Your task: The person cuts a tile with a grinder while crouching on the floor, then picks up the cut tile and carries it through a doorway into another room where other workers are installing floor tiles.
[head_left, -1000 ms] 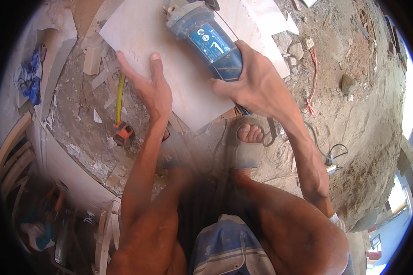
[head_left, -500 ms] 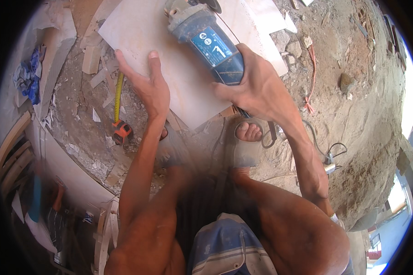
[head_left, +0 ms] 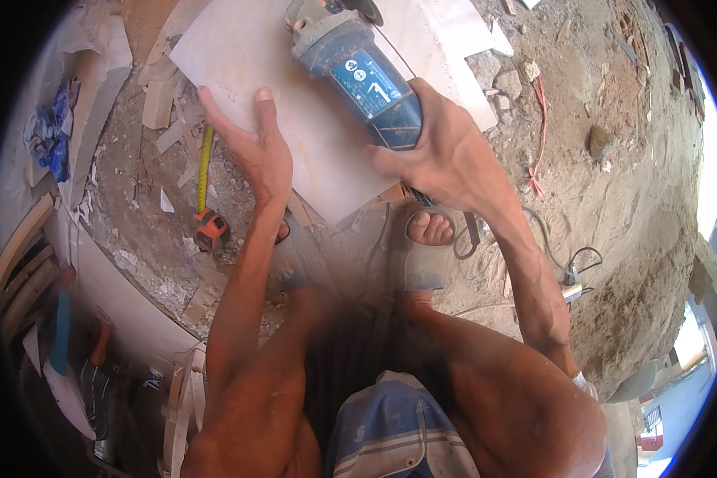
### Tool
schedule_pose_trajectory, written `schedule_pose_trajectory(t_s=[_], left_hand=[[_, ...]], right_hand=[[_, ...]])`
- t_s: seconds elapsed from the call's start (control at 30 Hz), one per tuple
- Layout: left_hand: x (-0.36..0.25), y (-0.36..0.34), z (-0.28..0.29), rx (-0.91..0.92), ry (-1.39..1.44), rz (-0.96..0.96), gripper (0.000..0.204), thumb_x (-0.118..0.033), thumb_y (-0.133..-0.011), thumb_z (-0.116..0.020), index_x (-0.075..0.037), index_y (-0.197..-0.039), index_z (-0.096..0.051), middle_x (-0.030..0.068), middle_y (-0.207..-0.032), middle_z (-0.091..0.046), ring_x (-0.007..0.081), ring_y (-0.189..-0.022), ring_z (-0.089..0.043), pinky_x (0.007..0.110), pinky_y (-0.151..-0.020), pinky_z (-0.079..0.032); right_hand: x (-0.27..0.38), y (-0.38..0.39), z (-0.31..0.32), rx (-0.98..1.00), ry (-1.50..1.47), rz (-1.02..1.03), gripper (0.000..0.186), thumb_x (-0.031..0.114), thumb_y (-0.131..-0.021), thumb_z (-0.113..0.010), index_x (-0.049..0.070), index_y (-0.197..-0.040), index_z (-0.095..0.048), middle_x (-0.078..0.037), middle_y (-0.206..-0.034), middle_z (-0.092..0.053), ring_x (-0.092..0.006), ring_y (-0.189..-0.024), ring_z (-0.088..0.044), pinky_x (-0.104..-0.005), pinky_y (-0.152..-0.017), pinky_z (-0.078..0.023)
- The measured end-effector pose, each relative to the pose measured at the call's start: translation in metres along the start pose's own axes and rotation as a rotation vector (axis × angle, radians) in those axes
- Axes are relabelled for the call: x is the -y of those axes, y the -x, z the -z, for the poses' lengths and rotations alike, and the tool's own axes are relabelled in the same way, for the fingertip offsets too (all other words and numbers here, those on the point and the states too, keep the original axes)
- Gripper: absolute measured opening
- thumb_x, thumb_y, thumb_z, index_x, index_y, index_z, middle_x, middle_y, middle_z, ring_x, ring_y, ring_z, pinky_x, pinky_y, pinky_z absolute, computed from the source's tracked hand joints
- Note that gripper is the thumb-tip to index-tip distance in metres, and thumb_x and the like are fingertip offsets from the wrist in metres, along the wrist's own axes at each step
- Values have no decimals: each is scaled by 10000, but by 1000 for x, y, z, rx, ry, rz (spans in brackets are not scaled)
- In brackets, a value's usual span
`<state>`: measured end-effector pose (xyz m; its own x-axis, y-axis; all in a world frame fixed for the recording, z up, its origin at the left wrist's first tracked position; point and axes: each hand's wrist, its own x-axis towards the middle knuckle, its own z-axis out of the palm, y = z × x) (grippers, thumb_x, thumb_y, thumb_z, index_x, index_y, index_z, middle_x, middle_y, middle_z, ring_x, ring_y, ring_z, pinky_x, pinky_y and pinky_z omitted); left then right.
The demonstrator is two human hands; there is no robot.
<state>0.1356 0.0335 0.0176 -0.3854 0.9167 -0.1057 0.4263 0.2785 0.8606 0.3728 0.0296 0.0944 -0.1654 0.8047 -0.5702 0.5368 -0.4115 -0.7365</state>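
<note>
My right hand is closed round the dusty blue angle grinder, which lies across a pale tile with its disc at the far end. My left hand is spread along the tile's lower-left edge, thumb over the surface and index finger at the edge; any fingers beneath are hidden. Below that edge an orange tape measure lies with its yellow blade pulled out. My sandalled feet are below the tile.
Rubble and offcuts surround the tile. At right are a red wire and a black cable. Crumpled blue material lies at left. Curved wooden pieces stand near a person's arm at lower left.
The person at lower left has shifted, raising an arm in a teal sleeve. My hands and the grinder have stayed nearly still, drifting only slightly in the picture.
</note>
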Motion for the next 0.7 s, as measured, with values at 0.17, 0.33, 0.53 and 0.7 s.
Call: schedule_pose_trajectory(t_s=[0.17, 0.33, 0.53, 0.7], left_hand=[[2, 0, 0, -6, 1, -17, 897, -311, -1134, -694, 69, -1755, -171, 351, -1703, -372, 426, -1534, -485, 483, -1268, -410], [2, 0, 0, -3, 9, -13, 898, -304, -1132, -698, 72, -1754, -170, 352, -1700, -375, 424, -1531, -489, 481, -1265, -415], [2, 0, 0, -6, -5, -13, 901, -306, -1132, -700, 69, -1756, -169, 353, -1703, -376, 425, -1531, -488, 479, -1266, -413], [2, 0, -1, -6, -1, -15, 904, -314, -1132, -700, 68, -1756, -170, 356, -1696, -384, 425, -1521, -498, 478, -1258, -422]], right_hand=[[-2, 2, 0, 4, 9, 3, 682, 328, -802, -833, -121, -1285, -658, -251, -1000, -778, -343, -908, -763, -451, -878, -603], [-3, 5, 0, 4, 3, -4, 702, 332, -800, -836, -123, -1303, -656, -250, -1013, -786, -344, -912, -771, -453, -883, -609], [-2, 7, 0, 7, -30, -8, 694, 332, -803, -840, -117, -1301, -659, -237, -999, -784, -326, -900, -772, -439, -868, -611], [-4, 8, 1, 7, -5, -16, 671, 323, -807, -839, -111, -1287, -662, -225, -982, -781, -308, -885, -770, -430, -851, -610]])
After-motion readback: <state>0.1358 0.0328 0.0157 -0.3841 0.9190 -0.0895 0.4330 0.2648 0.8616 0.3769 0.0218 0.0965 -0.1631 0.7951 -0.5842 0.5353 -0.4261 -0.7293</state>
